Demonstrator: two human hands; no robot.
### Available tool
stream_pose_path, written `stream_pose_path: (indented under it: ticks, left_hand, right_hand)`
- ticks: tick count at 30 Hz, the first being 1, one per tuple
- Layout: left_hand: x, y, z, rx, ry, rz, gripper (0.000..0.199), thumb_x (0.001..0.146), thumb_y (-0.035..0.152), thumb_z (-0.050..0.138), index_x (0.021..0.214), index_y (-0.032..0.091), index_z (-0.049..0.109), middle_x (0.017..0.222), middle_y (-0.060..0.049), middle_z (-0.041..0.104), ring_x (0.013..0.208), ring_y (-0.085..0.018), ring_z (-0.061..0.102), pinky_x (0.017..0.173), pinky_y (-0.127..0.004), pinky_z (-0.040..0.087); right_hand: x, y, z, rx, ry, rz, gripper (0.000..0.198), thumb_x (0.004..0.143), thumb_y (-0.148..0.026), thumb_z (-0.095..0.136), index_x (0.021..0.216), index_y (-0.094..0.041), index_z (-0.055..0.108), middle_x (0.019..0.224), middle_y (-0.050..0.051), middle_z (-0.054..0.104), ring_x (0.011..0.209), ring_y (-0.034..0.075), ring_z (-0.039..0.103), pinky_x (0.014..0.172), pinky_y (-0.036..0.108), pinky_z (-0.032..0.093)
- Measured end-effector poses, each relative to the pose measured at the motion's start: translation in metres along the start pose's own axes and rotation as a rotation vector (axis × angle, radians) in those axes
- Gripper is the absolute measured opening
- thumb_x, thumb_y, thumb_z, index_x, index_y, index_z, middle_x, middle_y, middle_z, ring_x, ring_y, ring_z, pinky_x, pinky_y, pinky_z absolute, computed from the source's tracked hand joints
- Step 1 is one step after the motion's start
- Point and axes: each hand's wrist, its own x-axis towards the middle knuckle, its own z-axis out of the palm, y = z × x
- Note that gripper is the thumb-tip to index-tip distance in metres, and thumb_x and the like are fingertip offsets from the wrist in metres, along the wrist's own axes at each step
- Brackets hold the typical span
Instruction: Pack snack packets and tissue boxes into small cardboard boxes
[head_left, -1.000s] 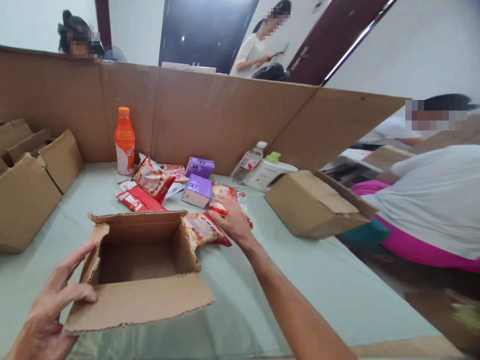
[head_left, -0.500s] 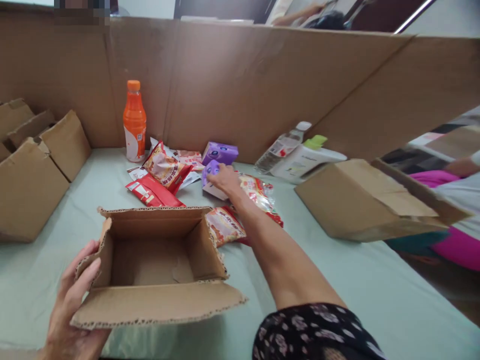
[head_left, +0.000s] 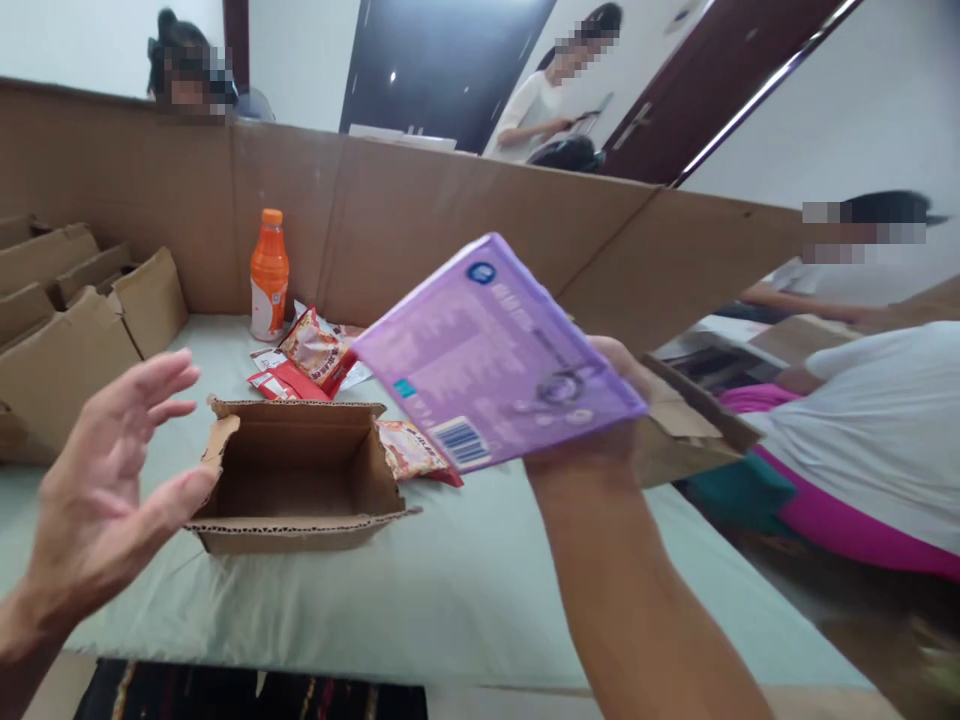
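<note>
A pale green sheet covers the table (head_left: 480,590). On it sits an open cardboard box (head_left: 300,490), flaps spread. Just beside its right wall lies a snack packet (head_left: 412,452). Behind it, red snack packets (head_left: 304,365) lie in a heap, with an upright orange bottle (head_left: 269,275) near the cardboard partition (head_left: 420,220). Folded boxes (head_left: 71,320) crowd the left edge.

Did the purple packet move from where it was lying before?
Yes. The purple packet lay on the table by the orange bottle before. Now the right hand holds it up in the air, off the table, nearer the camera, beside the open box.
</note>
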Motion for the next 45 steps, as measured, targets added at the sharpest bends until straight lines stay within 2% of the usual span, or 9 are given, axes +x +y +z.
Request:
stream_pose_path:
  ticks: [6, 10, 13, 17, 19, 22, 27, 37, 45]
  left_hand:
    - [0.052, 0.021, 0.021, -0.406, -0.146, -0.292, 0.113, 0.073, 0.059, 0.092, 0.163, 0.029, 0.032, 0.136, -0.008, 0.072, 0.133, -0.039, 0.065, 0.108, -0.054, 0.06]
    - [0.05, 0.023, 0.021, -0.456, -0.152, -0.347, 0.083, 0.071, 0.062, 0.091, 0.139, 0.026, 0.058, 0.121, -0.005, 0.077, 0.124, -0.037, 0.07, 0.1, -0.048, 0.064]
    - [0.039, 0.019, 0.026, -0.534, -0.112, -0.375, 0.063, 0.077, 0.059, 0.089, 0.122, 0.024, 0.062, 0.116, -0.004, 0.078, 0.113, -0.033, 0.075, 0.092, -0.043, 0.067]
    - [0.025, 0.019, 0.041, -0.634, -0.25, -0.383, 0.069, 0.081, 0.056, 0.088, 0.132, 0.025, 0.054, 0.131, -0.008, 0.073, 0.12, -0.032, 0.072, 0.094, -0.043, 0.065]
    - [0.02, 0.019, 0.041, -0.509, -0.406, -0.331, 0.074, 0.09, 0.064, 0.075, 0.146, 0.027, 0.045, 0.141, -0.011, 0.067, 0.128, -0.033, 0.067, 0.1, -0.047, 0.062]
    - [0.015, 0.015, 0.026, 0.03, -0.595, -0.122, 0.068, 0.102, 0.069, 0.049, 0.152, 0.022, 0.046, 0.137, -0.016, 0.069, 0.129, -0.037, 0.064, 0.115, -0.064, 0.046]
    - [-0.003, -0.002, -0.004, 0.735, -0.704, 0.244, 0.069, 0.111, 0.059, 0.027, 0.091, 0.014, 0.075, 0.093, -0.016, 0.077, 0.103, -0.037, 0.073, 0.118, -0.08, 0.024]
    - [-0.037, -0.013, -0.015, 0.733, -0.547, 0.443, 0.025, 0.103, 0.019, 0.048, 0.096, 0.015, 0.072, 0.092, -0.01, 0.078, 0.118, -0.038, 0.068, 0.106, -0.063, 0.051]
    - [-0.036, -0.021, -0.016, 0.682, -0.509, 0.454, 0.014, 0.091, 0.009, 0.059, 0.088, 0.014, 0.072, 0.093, -0.011, 0.074, 0.109, -0.036, 0.066, 0.097, -0.055, 0.06]
  right_hand:
    - [-0.02, -0.026, 0.095, 0.182, -0.361, 0.104, 0.033, 0.077, -0.034, 0.063, 0.106, -0.021, 0.07, 0.101, 0.001, 0.076, 0.093, 0.021, 0.074, 0.094, 0.038, 0.061]
    - [-0.03, -0.02, 0.091, 0.148, -0.43, 0.132, 0.052, 0.089, -0.062, 0.062, 0.126, -0.025, 0.062, 0.126, 0.007, 0.074, 0.116, 0.027, 0.071, 0.103, 0.047, 0.059]
    - [-0.041, -0.015, 0.076, 0.153, -0.431, 0.053, 0.09, 0.074, -0.084, 0.072, 0.143, -0.031, 0.05, 0.145, 0.009, 0.065, 0.131, 0.032, 0.064, 0.103, 0.051, 0.059]
    - [-0.056, -0.012, 0.065, -0.088, -0.277, 0.008, 0.106, 0.068, -0.068, 0.089, 0.155, -0.031, 0.04, 0.148, 0.009, 0.062, 0.132, 0.031, 0.063, 0.108, 0.052, 0.056]
    - [-0.059, -0.014, 0.06, -0.217, -0.2, 0.005, 0.096, 0.072, -0.059, 0.089, 0.153, -0.031, 0.044, 0.14, 0.008, 0.067, 0.126, 0.03, 0.067, 0.107, 0.051, 0.057]
    - [-0.057, -0.022, 0.05, -0.357, -0.149, -0.034, 0.085, 0.075, -0.055, 0.087, 0.148, -0.032, 0.051, 0.131, 0.006, 0.071, 0.117, 0.03, 0.071, 0.101, 0.048, 0.06]
    - [-0.049, -0.029, 0.055, -0.712, -0.275, -0.071, 0.087, 0.071, -0.054, 0.088, 0.147, -0.026, 0.055, 0.127, 0.008, 0.073, 0.107, 0.031, 0.073, 0.09, 0.045, 0.061]
    - [-0.036, 0.008, 0.149, -1.349, -0.896, -0.093, 0.059, 0.08, -0.04, 0.077, 0.13, -0.015, 0.058, 0.117, 0.016, 0.074, 0.105, 0.033, 0.071, 0.085, 0.041, 0.052]
    - [-0.031, 0.053, 0.161, -1.256, -0.985, -0.184, 0.07, 0.082, -0.022, 0.079, 0.141, -0.013, 0.041, 0.131, 0.02, 0.067, 0.118, 0.034, 0.068, 0.095, 0.045, 0.053]
